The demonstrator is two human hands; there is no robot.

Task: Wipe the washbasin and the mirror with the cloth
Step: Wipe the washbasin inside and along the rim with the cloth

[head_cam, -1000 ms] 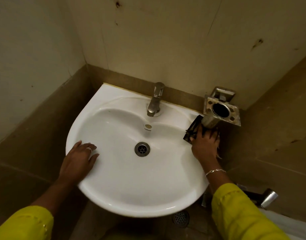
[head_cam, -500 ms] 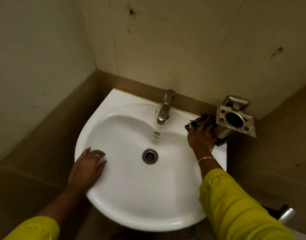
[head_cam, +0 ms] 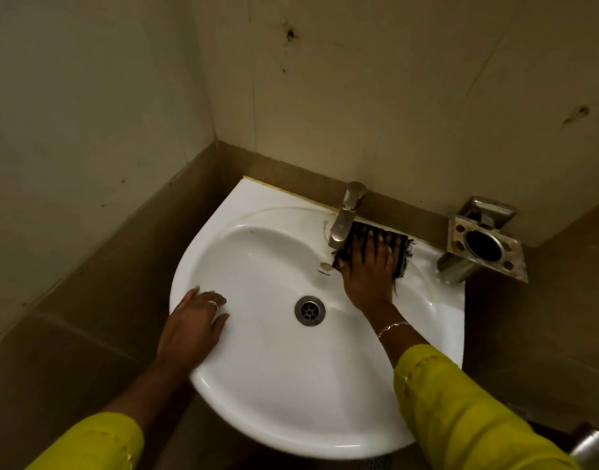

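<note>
A white washbasin is fixed in a wall corner, with a metal tap at its back and a drain in the bowl. My right hand presses flat, fingers spread, on a dark striped cloth lying on the back ledge just right of the tap. My left hand rests flat on the basin's left rim, fingers apart, holding nothing. No mirror is in view.
A metal holder with a round hole juts from the wall at the basin's right corner. Beige and brown tiled walls close in on the left and behind. A shiny metal fitting shows at the bottom right.
My right hand has slid the cloth leftward along the back ledge, from beside the metal holder to next to the tap. My left hand stays on the rim. The camera tilted up.
</note>
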